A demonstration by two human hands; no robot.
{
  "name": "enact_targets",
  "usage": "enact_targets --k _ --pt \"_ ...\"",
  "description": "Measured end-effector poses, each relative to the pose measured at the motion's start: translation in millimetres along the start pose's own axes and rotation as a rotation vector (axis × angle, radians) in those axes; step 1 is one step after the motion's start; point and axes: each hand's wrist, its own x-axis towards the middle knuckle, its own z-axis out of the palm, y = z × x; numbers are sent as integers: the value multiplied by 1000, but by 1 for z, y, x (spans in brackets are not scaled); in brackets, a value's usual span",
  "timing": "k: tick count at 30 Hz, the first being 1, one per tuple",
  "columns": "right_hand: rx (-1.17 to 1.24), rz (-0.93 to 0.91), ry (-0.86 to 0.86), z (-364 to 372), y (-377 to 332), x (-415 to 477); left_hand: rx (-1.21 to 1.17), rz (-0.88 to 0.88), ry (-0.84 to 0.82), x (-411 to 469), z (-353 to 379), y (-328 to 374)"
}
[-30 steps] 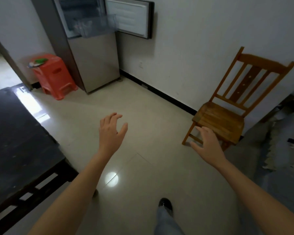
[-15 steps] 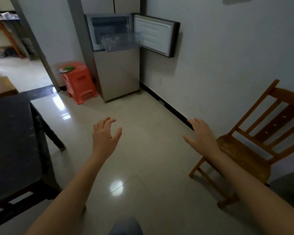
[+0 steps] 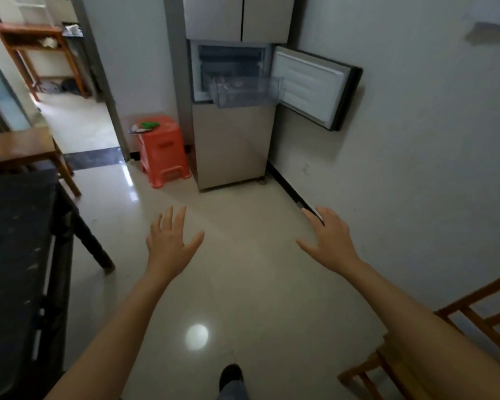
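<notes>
The refrigerator (image 3: 231, 145) is recorded standing against the wall. Its middle compartment door (image 3: 312, 88) is swung wide open on the wall side, and a clear plastic drawer (image 3: 244, 92) is drawn partway out of that compartment. The drawer's contents cannot be made out. An orange plastic stool (image 3: 163, 154) is noted just beside the refrigerator on the doorway side, with a green item (image 3: 150, 124) lying on top.

The left hand (image 3: 169, 243) and the right hand (image 3: 334, 243) are held out in front of the refrigerator, well apart from it, above the glossy floor (image 3: 243, 298). Each grip is spread open with the fingers extended, and nothing is held in either.

The step in hand is judged to be the approach to the open compartment, with the drawer the likely object. The path should be kept straight in front of the refrigerator, between the dark bench (image 3: 15, 255) and the wooden chair (image 3: 474, 327), which flank the approach. The right arm should be kept clear of the projecting door edge. It is advised that the drawer be taken at both front corners and kept level, so that it is not jammed on its runners.
</notes>
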Motion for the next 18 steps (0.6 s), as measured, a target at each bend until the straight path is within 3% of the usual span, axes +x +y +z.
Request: enact_targets --k 6,18 --pt "-34 -106 -24 17 -8 123 7 -53 24 98 14 -10" --pt "38 -201 -77 48 -18 299 94 -157 32 206 33 -35"
